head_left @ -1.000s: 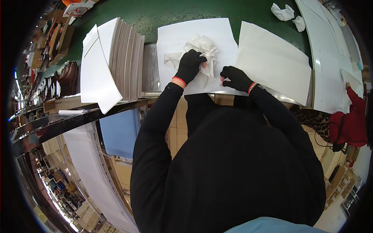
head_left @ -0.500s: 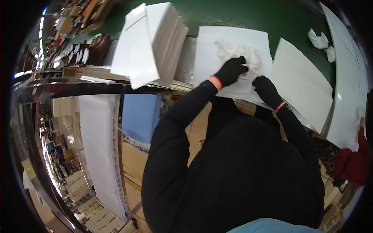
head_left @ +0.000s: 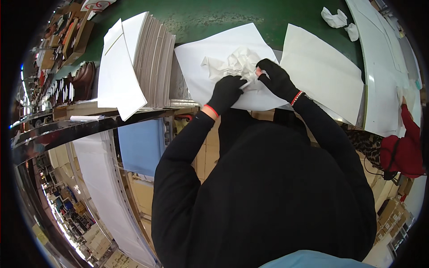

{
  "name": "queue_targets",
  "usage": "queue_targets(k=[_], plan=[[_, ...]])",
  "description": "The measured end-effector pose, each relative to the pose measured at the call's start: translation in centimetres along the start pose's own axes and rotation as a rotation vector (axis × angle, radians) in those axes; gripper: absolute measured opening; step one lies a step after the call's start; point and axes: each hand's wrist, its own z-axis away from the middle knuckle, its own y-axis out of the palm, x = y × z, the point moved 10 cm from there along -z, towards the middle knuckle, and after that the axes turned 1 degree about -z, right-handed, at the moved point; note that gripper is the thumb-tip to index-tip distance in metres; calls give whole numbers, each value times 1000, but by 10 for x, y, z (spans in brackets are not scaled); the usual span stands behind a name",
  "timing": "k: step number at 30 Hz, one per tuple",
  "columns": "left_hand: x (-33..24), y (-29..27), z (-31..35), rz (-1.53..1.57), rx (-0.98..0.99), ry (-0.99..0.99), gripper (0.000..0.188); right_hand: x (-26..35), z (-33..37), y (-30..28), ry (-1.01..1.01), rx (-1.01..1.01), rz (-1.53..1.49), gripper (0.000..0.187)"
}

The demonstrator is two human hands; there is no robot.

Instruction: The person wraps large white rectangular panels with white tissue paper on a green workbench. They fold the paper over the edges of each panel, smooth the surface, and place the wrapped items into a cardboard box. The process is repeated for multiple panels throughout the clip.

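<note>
Fingers of the left hand (head_left: pixel 228 93) bend inward at seven o'clock on the wad (head_left: pixel 241 62), tips close together; those of the right hand (head_left: pixel 278 80) meet its edge at four o'clock, thumb and forefinger slightly parted. Whether either pinches the tissue, I cannot tell. Largest is the green table (head_left: pixel 201 15). Reckoning from the wad, a stack (head_left: pixel 152 67) of boards stands at nine o'clock, and a cream sheet (head_left: pixel 321 73) lies at three. Under the wad spreads a white sheet (head_left: pixel 192 67). Far off between four and five o'clock are cartons (head_left: pixel 393 214), contents hidden. Just past nine, beyond the stack, an open box (head_left: pixel 82 40) holds orange-brown things, too small to make out. Two crumpled scraps (head_left: pixel 334 18) sit at two o'clock.
</note>
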Motion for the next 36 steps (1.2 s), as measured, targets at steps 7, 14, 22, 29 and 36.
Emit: queue_targets(k=[7, 14, 22, 29, 36], plan=[[76, 26, -38, 341, 301, -60, 42, 77, 33, 24, -518, 34, 156, 43], [116, 19, -37, 447, 73, -241, 42, 11, 7, 89, -232, 304, 285, 85], [-1, -32, 35, -141, -290, -299, 58, 27, -17, 93, -131, 269, 510, 61], [28, -20, 35, 35, -271, -277, 65, 14, -23, 91, -78, 388, 316, 59], [117, 2, 2, 397, 0, -493, 67, -54, -61, 83, 221, 394, -29, 54]])
